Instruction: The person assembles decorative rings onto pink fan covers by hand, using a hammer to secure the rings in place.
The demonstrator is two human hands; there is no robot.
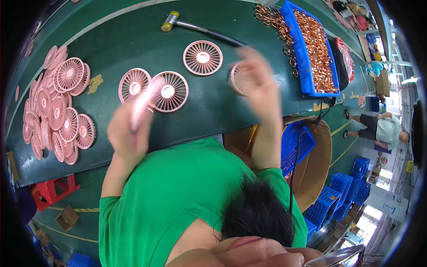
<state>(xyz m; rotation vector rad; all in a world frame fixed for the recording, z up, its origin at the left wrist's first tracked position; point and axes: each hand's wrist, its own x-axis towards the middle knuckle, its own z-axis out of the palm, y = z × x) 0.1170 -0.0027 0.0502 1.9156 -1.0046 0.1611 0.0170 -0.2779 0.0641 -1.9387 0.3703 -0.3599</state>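
My left hand [126, 131] is closed on a pink spoked plastic disc [147, 98], which looks like a small fan grille and is seen almost edge-on, smeared by motion. Behind it, two like discs [171, 91] lie flat on the green table, side by side. Another disc [203, 58] rests farther back, between my hands. My right hand [258, 78] is over a further pink disc [240, 81] at the right and partly covers it. Motion blurs its fingers, so whether they grip that disc does not show.
A heap of pink discs [57, 111] covers the table's left end. A hammer [204, 30] with a yellow head lies at the back. To the right stands a blue tray [304, 58] of copper-coloured metal pieces, with more rings [280, 26] beside it. Another person [382, 129] is on the far right.
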